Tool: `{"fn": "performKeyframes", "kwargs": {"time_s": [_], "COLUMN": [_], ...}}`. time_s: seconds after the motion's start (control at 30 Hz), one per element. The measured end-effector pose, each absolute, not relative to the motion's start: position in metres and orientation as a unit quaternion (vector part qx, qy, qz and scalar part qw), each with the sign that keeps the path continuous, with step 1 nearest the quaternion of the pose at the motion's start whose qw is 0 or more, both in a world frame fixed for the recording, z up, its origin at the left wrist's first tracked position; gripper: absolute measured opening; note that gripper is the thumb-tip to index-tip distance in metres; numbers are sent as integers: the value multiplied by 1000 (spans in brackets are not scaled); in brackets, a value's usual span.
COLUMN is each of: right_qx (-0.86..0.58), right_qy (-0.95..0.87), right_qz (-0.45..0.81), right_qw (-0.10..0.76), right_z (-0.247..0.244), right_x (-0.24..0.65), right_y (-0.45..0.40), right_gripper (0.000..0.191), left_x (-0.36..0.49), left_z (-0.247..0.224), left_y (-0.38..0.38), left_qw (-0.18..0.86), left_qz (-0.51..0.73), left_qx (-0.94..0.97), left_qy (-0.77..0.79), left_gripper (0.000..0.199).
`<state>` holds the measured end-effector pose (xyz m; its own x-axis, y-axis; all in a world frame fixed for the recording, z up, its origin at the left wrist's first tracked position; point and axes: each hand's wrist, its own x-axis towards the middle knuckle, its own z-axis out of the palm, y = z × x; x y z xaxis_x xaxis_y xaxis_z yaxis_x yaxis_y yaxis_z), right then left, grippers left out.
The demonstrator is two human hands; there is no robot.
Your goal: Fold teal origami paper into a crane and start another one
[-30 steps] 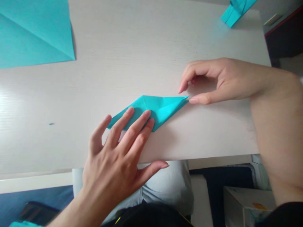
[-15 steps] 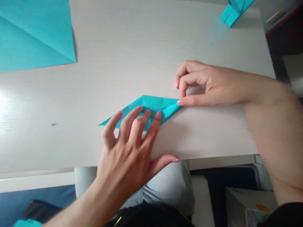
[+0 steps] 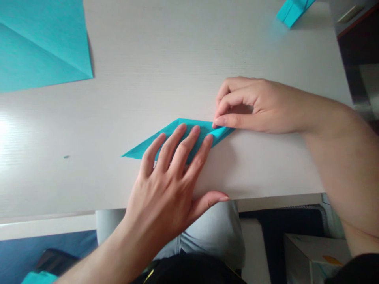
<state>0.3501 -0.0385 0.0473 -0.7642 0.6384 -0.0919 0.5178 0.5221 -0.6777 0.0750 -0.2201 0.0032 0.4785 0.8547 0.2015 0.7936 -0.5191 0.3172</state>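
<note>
A folded piece of turquoise paper [image 3: 142, 146], long and pointed at its left end, lies on the pale table near the front edge. My left hand [image 3: 166, 185] rests on it with fingers spread, pressing the middle of the paper flat; the thumb sticks out to the right, off the paper. At the right part of the paper, my right hand [image 3: 248, 104] pinches a raised flap between thumb and fingers. The fingers partly hide that end, and the left fingers cover much of the centre.
A larger turquoise sheet [image 3: 44, 51] with a diagonal crease lies at the upper left of the table [image 3: 142, 55]. A folded turquoise paper piece [image 3: 293, 14] stands at the far right. Below the table edge are a box [image 3: 316, 252] and a dark object [image 3: 59, 260].
My left hand has slid up and to the right over the paper, its fingers straighter. My right hand has moved slightly left, bringing the pinched flap inward from the right tip.
</note>
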Motion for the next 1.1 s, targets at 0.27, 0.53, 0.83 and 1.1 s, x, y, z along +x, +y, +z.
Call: {"fn": "performKeyframes", "kwargs": {"time_s": [0.27,0.53,0.83,1.1], "right_qx": [-342,-344,-351,-343], "right_qy": [-881,-878,-880,-874], "right_qz": [314,324,314,334], "right_qw": [92,73,63,80], "right_z": [39,42,44,41], "right_x": [349,350,349,350], "right_y": [-40,-38,-40,-32], "right_gripper": [26,27,21,11], "left_x": [78,79,81,83], "left_z": [1,3,-2,-8], "left_y": [-218,-217,-219,-224], "left_qw": [107,82,95,85], "left_qz": [180,166,192,208], "left_qx": [847,856,848,849], "left_qy": [489,482,485,478], "left_gripper": [101,102,104,112]}}
